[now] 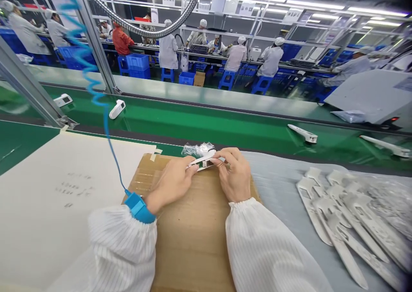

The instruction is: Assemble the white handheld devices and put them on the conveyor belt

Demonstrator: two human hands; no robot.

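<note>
Two bare hands in white, finely striped sleeves meet over a sheet of brown cardboard, both gripping one slim white plastic casing. The casing is held near the far edge of the cardboard, with a strip of green showing inside it. The left hand pinches its left end between thumb and fingers; the right hand pinches its right end with the fingertips. A blue wrist strap circles the left wrist, and a blue cord rises from it in coils. Crumpled clear plastic lies just beyond the casing. To the left is white paper with faint handwriting; to the right, a pile of white plastic parts on a grey sheet. Beyond, a green belt carries four well-separated white devices, and co-workers in caps work along another line.
</note>
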